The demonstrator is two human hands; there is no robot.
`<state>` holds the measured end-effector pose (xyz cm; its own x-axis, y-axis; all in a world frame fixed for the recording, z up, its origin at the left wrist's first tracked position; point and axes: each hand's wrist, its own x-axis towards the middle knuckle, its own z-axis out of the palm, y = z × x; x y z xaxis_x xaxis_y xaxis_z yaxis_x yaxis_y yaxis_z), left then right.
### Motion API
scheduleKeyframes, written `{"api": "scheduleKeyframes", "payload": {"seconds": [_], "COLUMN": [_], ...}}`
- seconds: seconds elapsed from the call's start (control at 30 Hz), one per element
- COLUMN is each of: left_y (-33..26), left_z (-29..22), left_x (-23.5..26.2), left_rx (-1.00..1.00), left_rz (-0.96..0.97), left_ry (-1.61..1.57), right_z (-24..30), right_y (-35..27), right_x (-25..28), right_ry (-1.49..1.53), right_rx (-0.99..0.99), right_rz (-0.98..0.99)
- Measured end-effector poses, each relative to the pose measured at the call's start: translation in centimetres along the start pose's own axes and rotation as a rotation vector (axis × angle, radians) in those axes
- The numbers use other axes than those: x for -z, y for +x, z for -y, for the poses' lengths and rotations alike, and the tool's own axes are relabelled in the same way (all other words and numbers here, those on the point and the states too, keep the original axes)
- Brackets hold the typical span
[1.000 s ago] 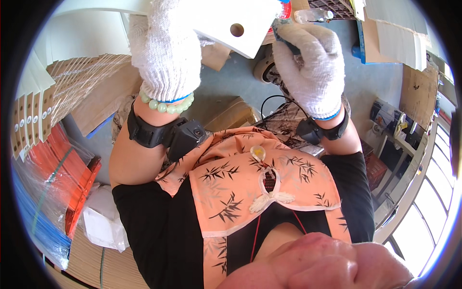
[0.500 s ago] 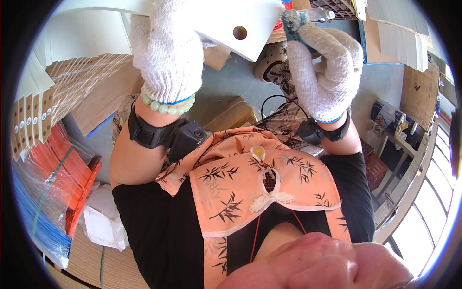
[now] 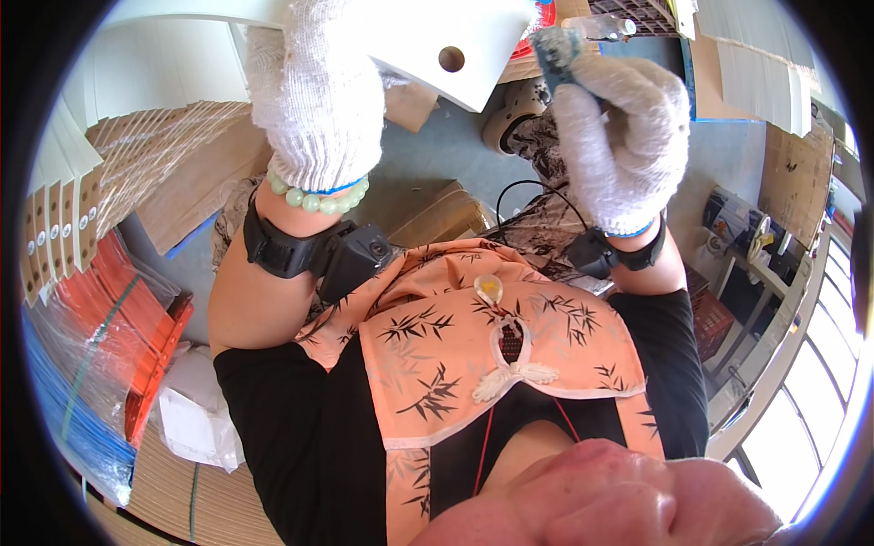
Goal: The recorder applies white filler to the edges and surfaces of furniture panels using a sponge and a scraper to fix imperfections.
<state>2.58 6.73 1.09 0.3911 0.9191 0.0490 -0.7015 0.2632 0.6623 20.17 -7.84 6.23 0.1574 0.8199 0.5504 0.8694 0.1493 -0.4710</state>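
Note:
A white knitted glove covers my left hand [image 3: 319, 100] at the upper left. It grips the near edge of a white panel [image 3: 473, 68] that has one round hole. Glare and the top of the picture hide part of these fingers. My right hand [image 3: 624, 136], gloved the same way, is to the right of the panel. Its bent fingers pinch a worn blue-green piece, seemingly a rag [image 3: 557, 56], whose tip is near the panel's right edge.
White slats with drilled brown ends [image 3: 64, 218] are stacked at left, above wrapped orange strips [image 3: 100, 300] and blue ones [image 3: 77, 409]. A cardboard box [image 3: 442, 218] sits on the floor below the panel. A clear bottle [image 3: 601, 27] lies beyond my right hand.
My right hand and the blue-green rag have shifted slightly down and to the right, away from the bottle. The panel has moved very little; my left hand stays in place.

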Motion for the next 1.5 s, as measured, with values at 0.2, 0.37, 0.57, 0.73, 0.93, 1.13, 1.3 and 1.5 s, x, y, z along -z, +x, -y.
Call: {"api": "scheduleKeyframes", "payload": {"seconds": [0.2, 0.37, 0.57, 0.73, 0.93, 1.13, 1.3, 1.5], "left_y": [0.0, -0.1, -0.1, 0.5, -0.4, -1.1, -0.8, -1.0], "left_z": [1.4, 1.5, -0.3, 0.4, 0.7, 1.1, 1.6, 2.2], "left_x": [0.6, 0.6, -0.9, -0.5, 0.9, 0.3, 2.2, 0.4], "left_rx": [-0.034, -0.037, -0.086, 0.058, 0.059, 0.018, -0.031, -0.088], "left_rz": [-0.260, -0.248, 0.174, -0.537, -0.368, -0.210, -0.005, -0.342], "left_ry": [0.075, 0.039, 0.068, -0.088, -0.094, -0.069, -0.201, -0.009], "right_z": [0.0, 1.0, 0.0, -1.5, -1.7, -1.8, -1.0, -0.5], "right_y": [-0.7, -0.1, 0.4, -0.4, 0.6, 0.1, -0.1, -0.4], "right_x": [-0.3, -0.8, -0.1, 0.3, 0.2, 0.1, -0.7, -1.2], "right_ry": [0.452, 0.495, 0.266, 1.233, 1.326, 1.271, 1.125, 0.915], "right_rx": [-0.366, -0.535, -0.469, -0.918, -1.114, -1.047, -0.901, -0.841], "right_rz": [-0.055, 0.003, 0.200, 0.062, -0.070, -0.051, -0.094, -0.069]}}
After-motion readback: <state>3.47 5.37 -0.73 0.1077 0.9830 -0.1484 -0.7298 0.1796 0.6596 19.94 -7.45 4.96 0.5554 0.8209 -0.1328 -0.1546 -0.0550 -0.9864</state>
